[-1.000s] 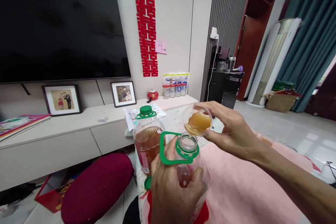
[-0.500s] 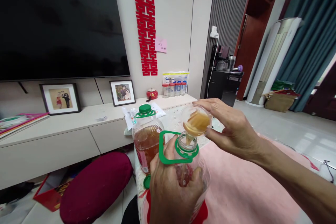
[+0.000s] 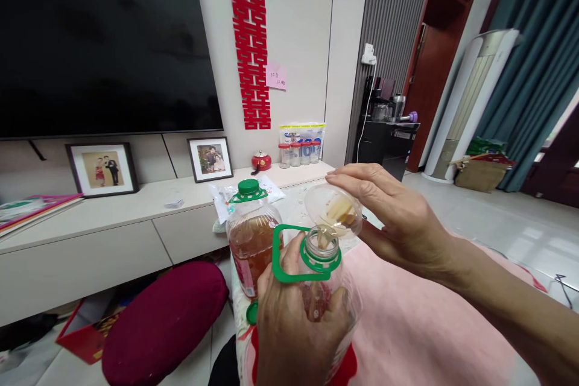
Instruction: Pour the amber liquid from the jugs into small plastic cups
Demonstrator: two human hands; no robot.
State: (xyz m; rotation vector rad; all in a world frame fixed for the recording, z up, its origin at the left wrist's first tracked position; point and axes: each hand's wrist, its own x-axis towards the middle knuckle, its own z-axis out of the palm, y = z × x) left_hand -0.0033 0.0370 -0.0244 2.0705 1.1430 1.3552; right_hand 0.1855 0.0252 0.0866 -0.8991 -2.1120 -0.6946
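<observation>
My left hand [image 3: 301, 319] is closed around the neck and shoulder of a clear plastic bottle [image 3: 350, 295] with a green handle ring [image 3: 277, 253]. The bottle's mouth is uncapped. Above it, my right hand [image 3: 398, 223] grips a clear plastic cup [image 3: 316, 202], tipped with its rim over the mouth. Light brown liquid runs from the cup into the neck. Just left stands a second bottle [image 3: 253, 235] of amber liquid, with a green cap on. A loose green cap [image 3: 252, 313] lies beside it, partly hidden by my left hand. Something red is under the held bottle.
A pink cloth [image 3: 416, 319] covers the surface to the right. Behind is a white cabinet [image 3: 113, 235] bearing framed photos [image 3: 210, 158], a red pot [image 3: 261, 160] and small red-lidded jars [image 3: 295, 155]. A maroon stool [image 3: 167, 322] stands at the left.
My right hand has tipped the cup further, and less liquid is left in it. My left hand and the held bottle stay nearly in place.
</observation>
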